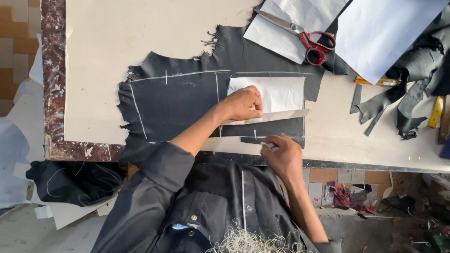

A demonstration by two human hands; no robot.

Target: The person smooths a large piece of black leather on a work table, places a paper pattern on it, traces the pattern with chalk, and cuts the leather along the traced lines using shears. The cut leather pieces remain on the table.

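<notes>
Cream worktop (117, 56) with a dark marbled edge, tiled floor off its left side. Black fabric piece (178, 98) lies flat on it, ragged edges, white chalk lines drawn across. White paper pattern (281, 91) sits on the fabric's right part, with a pale straight strip (290, 115) along the pattern's lower edge. Left hand (243, 104) rests on the pattern's left end, fingers curled together, pressing pattern and strip down. Right hand (283, 157) is just below the strip at the fabric's near edge, fingers pinching a small white chalk piece (268, 145) against the fabric. Red-handled scissors (300, 35) lie on white sheets above the pattern, blades shut. Black scraps (398, 103) well right of the fabric, a yellow pencil (377, 81) beside them.
</notes>
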